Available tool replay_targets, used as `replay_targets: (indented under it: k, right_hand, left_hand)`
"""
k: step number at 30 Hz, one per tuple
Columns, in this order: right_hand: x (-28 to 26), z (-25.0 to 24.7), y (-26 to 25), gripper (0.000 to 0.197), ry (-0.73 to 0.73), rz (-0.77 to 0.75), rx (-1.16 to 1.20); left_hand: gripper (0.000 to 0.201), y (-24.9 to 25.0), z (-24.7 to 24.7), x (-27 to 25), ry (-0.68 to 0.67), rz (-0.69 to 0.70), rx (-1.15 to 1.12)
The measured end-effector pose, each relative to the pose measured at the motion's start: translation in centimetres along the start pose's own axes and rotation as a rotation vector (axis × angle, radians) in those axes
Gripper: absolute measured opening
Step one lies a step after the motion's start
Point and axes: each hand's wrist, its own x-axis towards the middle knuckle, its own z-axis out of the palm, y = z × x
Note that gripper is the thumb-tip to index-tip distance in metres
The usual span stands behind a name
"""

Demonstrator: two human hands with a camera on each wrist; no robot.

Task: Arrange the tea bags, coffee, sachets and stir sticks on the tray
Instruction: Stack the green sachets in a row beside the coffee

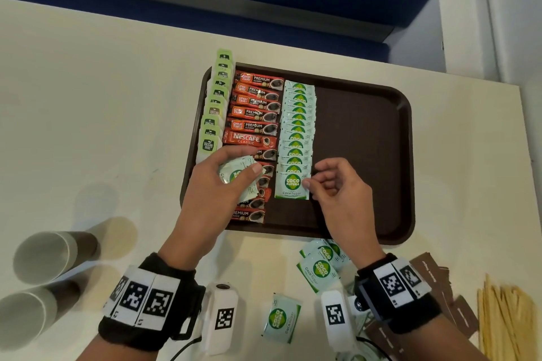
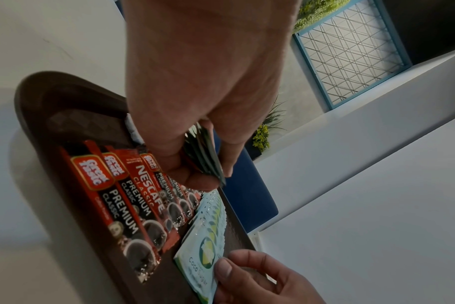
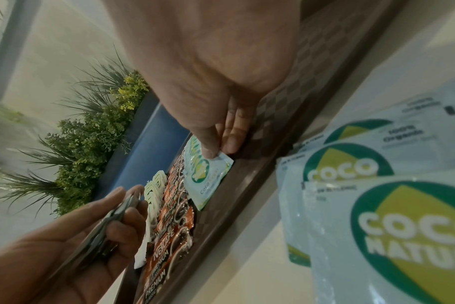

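On the tray [image 1: 381, 155], the right hand [image 1: 337, 187] pinches the nearest sachet [image 1: 292, 184] at the near end of the sugar row [image 1: 297, 126]. The left hand [image 1: 217, 184] has its grip closed around a spare stack [image 1: 237, 174] over the coffee [image 1: 252, 114]. Best to lay each sachet flat, edges square with the row, overlapping evenly, then draw the next from the stack.

Your tray, partly filled

Brown tray [image 1: 366, 138] holds tea bags [image 1: 215, 108], coffee sticks [image 1: 255, 114], sugar sachets [image 1: 297, 132] toward nine o'clock; stir sticks [image 1: 507, 316] lie off-tray at five.
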Motion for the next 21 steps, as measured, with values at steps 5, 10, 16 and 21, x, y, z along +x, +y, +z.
replay_targets:
  k: [5,10,16,21]
  right_hand:
    - [0.1,0.0,0.1,0.027,-0.012,0.016,-0.013]
    - [-0.5,-0.3,-0.6,0.025,0.068,-0.019,-0.036]
    - [-2.4,-0.4,-4.5,0.031,-0.193,0.037,0.225]
    - [-2.7,0.6,-6.2,0.045,-0.306,0.110,0.318]
  left_hand:
    - [0.023,0.1,0.1,-0.1,-0.005,-0.013,-0.003]
    - [0.023,0.2,0.2,-0.3,0.005,-0.026,-0.009]
    - [0.024,0.4,1.3,-0.4,-0.019,0.037,0.046]
    - [0.017,0.4,2.6,-0.5,-0.014,0.060,0.006]
